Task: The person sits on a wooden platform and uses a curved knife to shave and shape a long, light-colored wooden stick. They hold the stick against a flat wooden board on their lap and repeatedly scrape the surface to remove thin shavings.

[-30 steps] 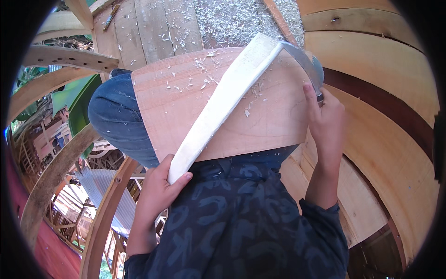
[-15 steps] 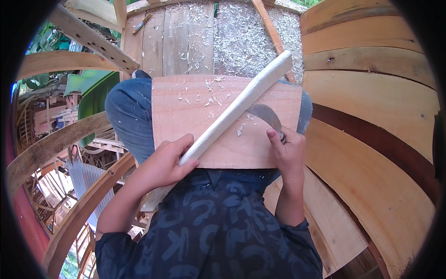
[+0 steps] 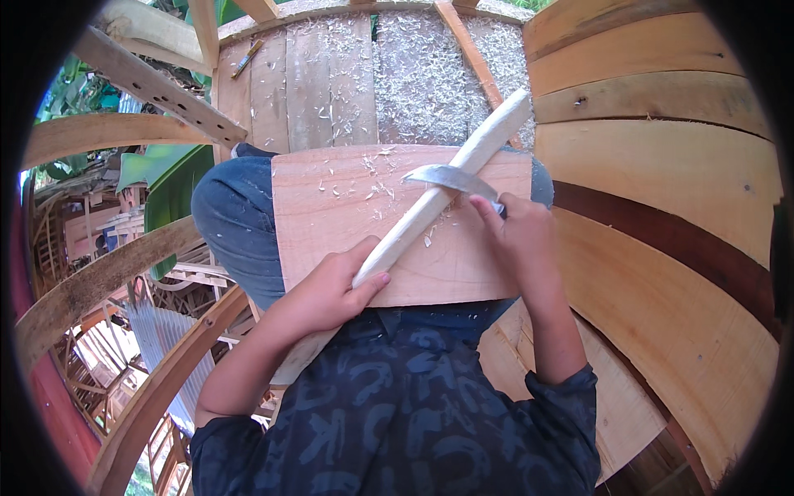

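A long pale wooden stick (image 3: 413, 221) slants across the flat board (image 3: 322, 240) on my lap, its far end up to the right. My left hand (image 3: 335, 285) is closed round the near end, thumb along its side. In my right hand (image 3: 523, 230) is a knife with a curved metal blade, the curved knife (image 3: 442, 175), gripped by its handle, most of which my fingers hide. The blade lies across the stick's upper half, tip to the left. Thin wood shavings (image 3: 376, 186) are scattered over the board.
Shavings cover the plank floor (image 3: 310, 91) ahead, where a narrow wooden strip (image 3: 471, 54) and a small pen-like object (image 3: 247, 59) lie. Plank walling (image 3: 662, 157) rises on my right. Curved wooden rails (image 3: 107, 273) stand at my left, with leaves and stacked wood beyond.
My right hand has moved up and forward, bringing the blade from beside the stick to across it. My left hand and the stick's near end have shifted slightly right and forward.
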